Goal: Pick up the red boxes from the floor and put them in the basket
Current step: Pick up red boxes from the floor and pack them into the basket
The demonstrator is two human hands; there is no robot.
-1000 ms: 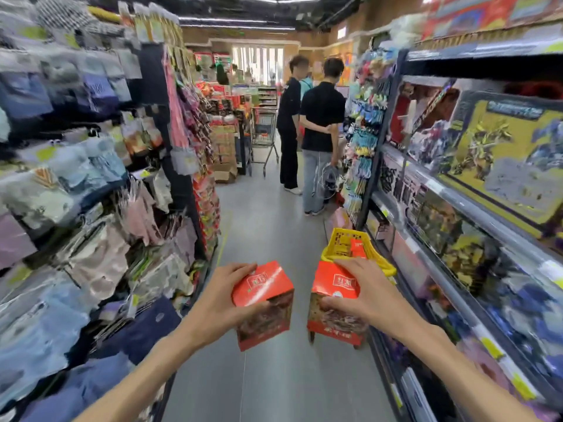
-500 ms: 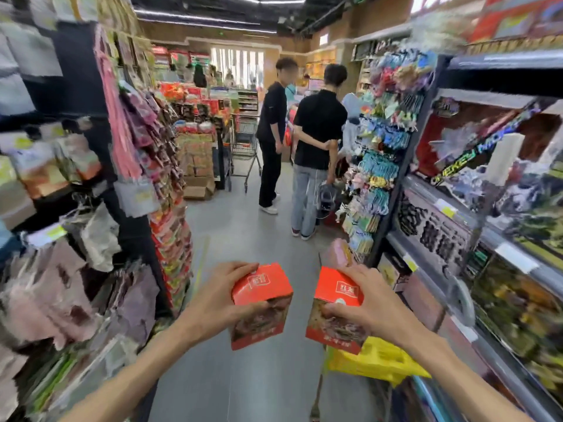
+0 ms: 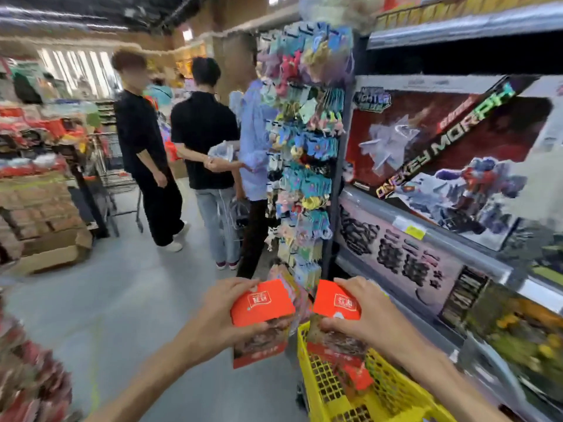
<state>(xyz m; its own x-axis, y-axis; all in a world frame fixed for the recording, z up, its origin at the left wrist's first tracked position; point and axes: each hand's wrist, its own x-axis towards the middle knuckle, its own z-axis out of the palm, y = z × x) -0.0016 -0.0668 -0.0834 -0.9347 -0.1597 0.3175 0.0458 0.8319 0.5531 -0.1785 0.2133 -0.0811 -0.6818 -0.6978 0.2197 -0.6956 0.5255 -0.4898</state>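
I hold two red boxes in front of me. My left hand (image 3: 219, 318) grips one red box (image 3: 262, 309) just left of the yellow basket (image 3: 323, 391). My right hand (image 3: 365, 318) grips the other red box (image 3: 336, 304) over the basket's near-left corner. The basket stands on the floor at the lower right, beside the shelf. Another red box (image 3: 355, 376) lies inside it.
Toy shelves (image 3: 441, 208) run along the right side. A rack of hanging trinkets (image 3: 304, 166) stands ahead. Three people (image 3: 204, 147) and a shopping cart (image 3: 118, 178) block the aisle further on. Stacked cartons (image 3: 45, 233) sit at the left.
I have walked forward and turned right. The basket now lies directly under my right hand, and both boxes have stayed in my grip.
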